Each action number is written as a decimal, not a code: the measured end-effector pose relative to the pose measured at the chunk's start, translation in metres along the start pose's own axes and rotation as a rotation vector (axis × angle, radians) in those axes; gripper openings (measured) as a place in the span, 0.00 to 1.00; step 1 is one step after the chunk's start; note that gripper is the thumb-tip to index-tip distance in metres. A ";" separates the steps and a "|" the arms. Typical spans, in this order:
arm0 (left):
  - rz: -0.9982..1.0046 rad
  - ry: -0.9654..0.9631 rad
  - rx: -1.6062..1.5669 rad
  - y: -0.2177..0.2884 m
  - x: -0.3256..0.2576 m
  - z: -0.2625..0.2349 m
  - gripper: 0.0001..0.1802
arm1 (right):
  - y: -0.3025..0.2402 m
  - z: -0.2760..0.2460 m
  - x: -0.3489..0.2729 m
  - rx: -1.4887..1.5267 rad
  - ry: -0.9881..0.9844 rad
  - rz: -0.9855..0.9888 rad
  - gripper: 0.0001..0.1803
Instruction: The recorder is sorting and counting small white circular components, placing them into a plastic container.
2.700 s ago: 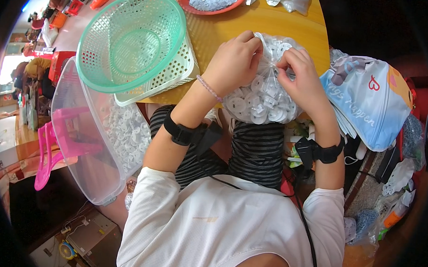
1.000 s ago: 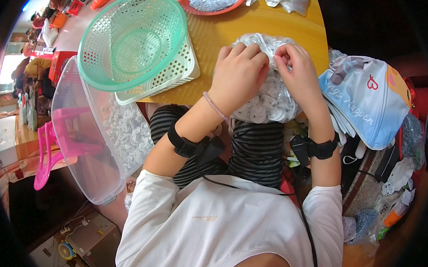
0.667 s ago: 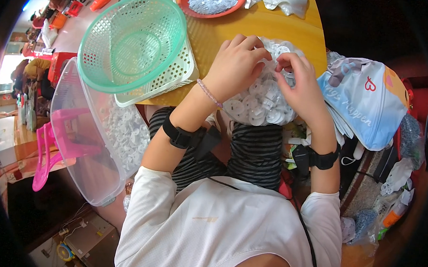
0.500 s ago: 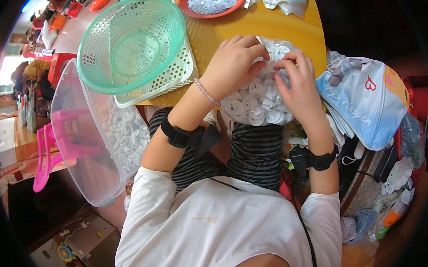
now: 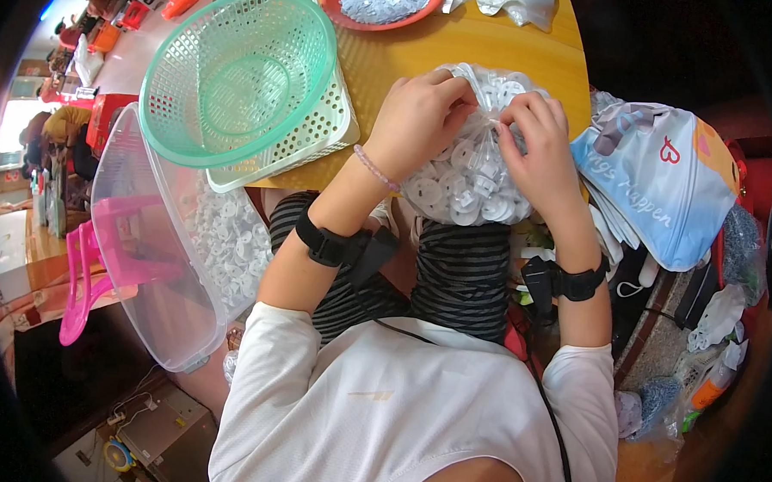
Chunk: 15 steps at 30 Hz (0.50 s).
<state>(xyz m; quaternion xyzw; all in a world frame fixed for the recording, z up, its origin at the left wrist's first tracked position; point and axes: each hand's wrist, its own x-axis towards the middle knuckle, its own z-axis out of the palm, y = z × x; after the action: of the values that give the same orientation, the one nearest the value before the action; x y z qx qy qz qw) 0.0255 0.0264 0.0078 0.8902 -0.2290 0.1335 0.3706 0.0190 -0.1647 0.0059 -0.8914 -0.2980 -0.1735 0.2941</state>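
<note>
Head view: your left hand [image 5: 422,113] and right hand [image 5: 532,140] sit just right of centre in the upper half of the frame, both closed on a clear plastic bag [image 5: 471,171] stuffed with small white round plastic parts. Left fingers curl over the bag's upper left side; right fingers pinch the gathered plastic at the top, the two hands nearly touching there. The bag rests at the near edge of the yellow wooden table [image 5: 498,48], partly hanging over your lap.

Left of the hands, upper left of frame: a green mesh basket [image 5: 238,75] nested in a white slotted basket [image 5: 318,130], on the table. Top centre: an orange dish [image 5: 383,4] holding silvery-white bits. Far left, off the table: a big clear plastic tub [image 5: 157,248] with more white parts inside, and a pink plastic piece [image 5: 87,271] seen through or beside it, can't tell which. Right of frame: a light blue printed cloth bag [image 5: 664,180] just beside your right hand. Black bands on both wrists, bead bracelet on the left.
</note>
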 end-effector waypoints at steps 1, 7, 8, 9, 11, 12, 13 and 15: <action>0.014 0.002 0.007 -0.001 0.000 0.000 0.05 | 0.000 0.000 0.000 0.000 0.000 -0.001 0.05; 0.021 0.103 0.072 0.008 -0.006 0.006 0.07 | -0.001 -0.001 -0.001 0.022 -0.002 0.026 0.05; 0.049 0.168 0.125 0.012 -0.007 0.006 0.07 | 0.000 -0.001 -0.001 0.020 0.000 0.027 0.05; 0.050 0.168 0.125 0.018 -0.009 0.005 0.07 | 0.001 -0.001 -0.001 0.023 0.004 0.024 0.05; 0.043 0.064 0.291 0.030 -0.011 0.005 0.07 | 0.002 -0.001 -0.001 0.023 0.011 0.021 0.05; 0.044 0.065 0.294 0.031 -0.012 0.007 0.07 | 0.003 -0.001 0.000 0.032 0.010 0.022 0.05; 0.017 0.056 0.328 0.031 -0.012 0.009 0.08 | 0.003 -0.001 0.001 0.039 0.009 0.022 0.05; -0.004 0.050 0.366 0.030 -0.011 0.013 0.08 | 0.005 -0.002 0.003 0.075 -0.002 0.034 0.05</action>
<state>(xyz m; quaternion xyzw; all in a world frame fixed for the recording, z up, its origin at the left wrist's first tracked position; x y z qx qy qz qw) 0.0020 0.0020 0.0122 0.9395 -0.1899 0.1944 0.2085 0.0239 -0.1683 0.0066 -0.8849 -0.2895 -0.1564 0.3297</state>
